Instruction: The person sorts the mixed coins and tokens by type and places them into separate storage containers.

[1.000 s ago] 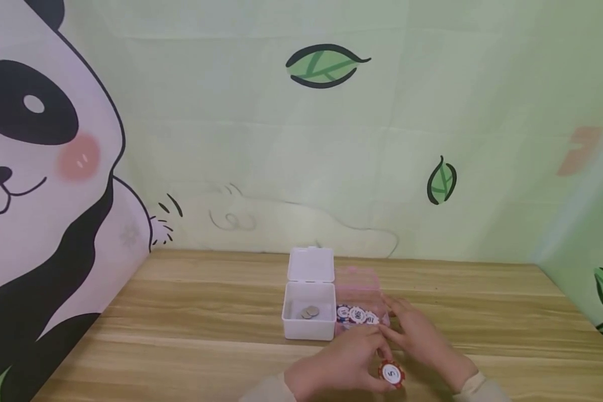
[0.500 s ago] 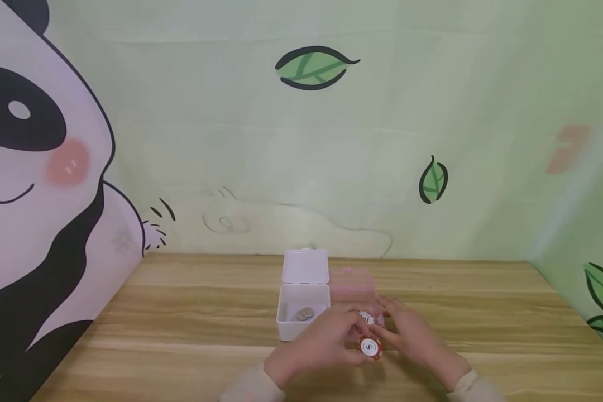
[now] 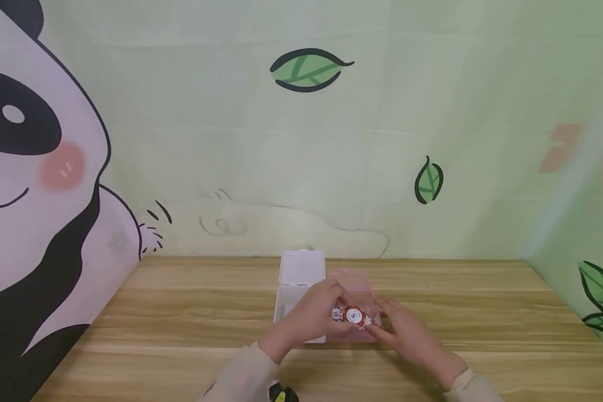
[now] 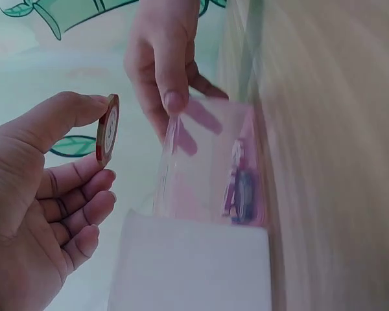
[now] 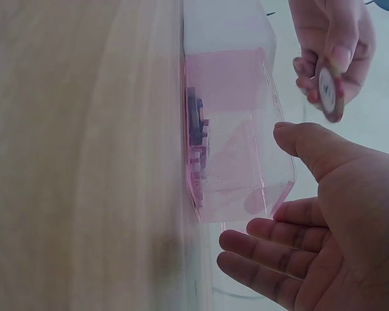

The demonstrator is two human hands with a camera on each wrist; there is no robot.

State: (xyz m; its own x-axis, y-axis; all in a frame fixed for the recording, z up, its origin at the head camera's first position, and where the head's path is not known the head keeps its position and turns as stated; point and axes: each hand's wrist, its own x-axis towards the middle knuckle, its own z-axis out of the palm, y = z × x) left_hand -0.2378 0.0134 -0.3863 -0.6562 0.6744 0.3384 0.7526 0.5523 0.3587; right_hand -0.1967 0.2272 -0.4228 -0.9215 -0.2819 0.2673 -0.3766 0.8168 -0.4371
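My left hand (image 3: 306, 315) pinches a red-edged poker chip (image 3: 354, 316) marked 5 between thumb and forefinger, over a see-through pink box (image 3: 354, 336). In the left wrist view the chip (image 4: 108, 129) stands on edge, clear of the box, and the other fingers curl loosely. My right hand (image 3: 407, 335) is at the pink box's right side, its fingers relaxed and holding nothing. The right wrist view shows its thumb by the box's rim and the fingers near the end wall. Several poker chips (image 5: 198, 120) lie on the bottom of the pink box.
A white box (image 3: 282, 306) with its lid (image 3: 302, 268) raised stands against the pink box's left side, partly behind my left hand. The pink box's lid (image 3: 349, 279) leans back. A black and yellow object (image 3: 283, 392) shows beside the left sleeve.
My left hand has carried the red chip up and left, from in front of the pink box to over it, and now covers the coins in the white box. The right hand stays by the box.
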